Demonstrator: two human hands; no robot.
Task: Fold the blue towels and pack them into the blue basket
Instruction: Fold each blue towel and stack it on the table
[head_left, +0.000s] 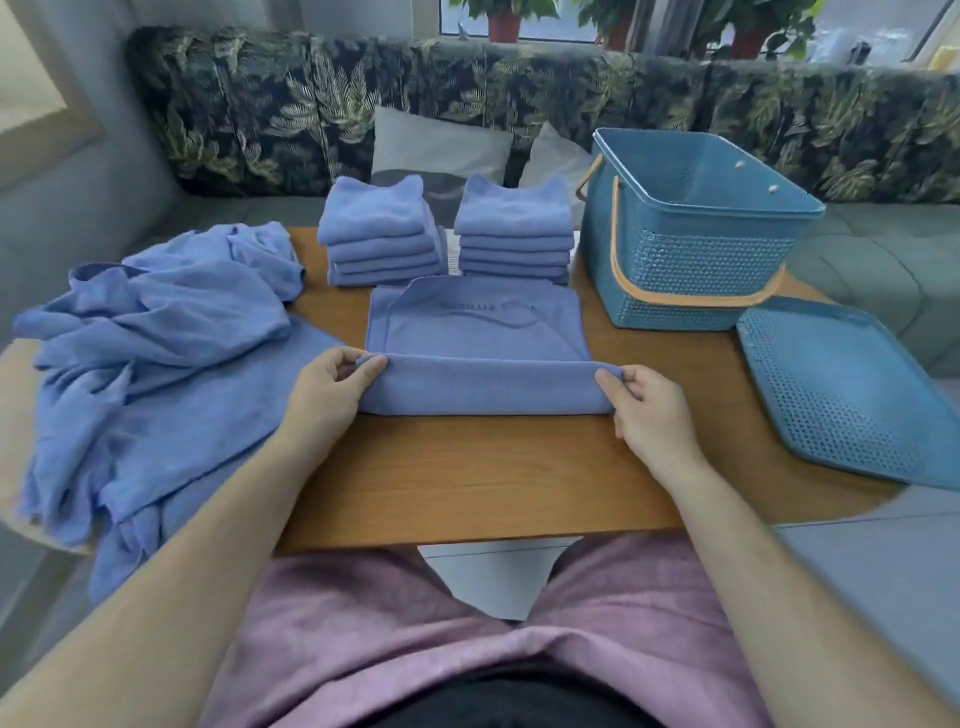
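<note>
Head camera, forward-down, close above the table

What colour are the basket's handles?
Orange handles on the blue plastic basket; head view shows them.

Left hand, right hand pinch towel fold; basket beside

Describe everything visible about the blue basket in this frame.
The blue basket is a rectangular, plastic-looking tub with smooth upper walls, a woven-pattern lower band and tan handles swung down. It stands upright and uncovered at the far right of the table, with its perforated lid lying beside it, nearer the camera. Nothing shows inside, though its floor is hidden.
</note>
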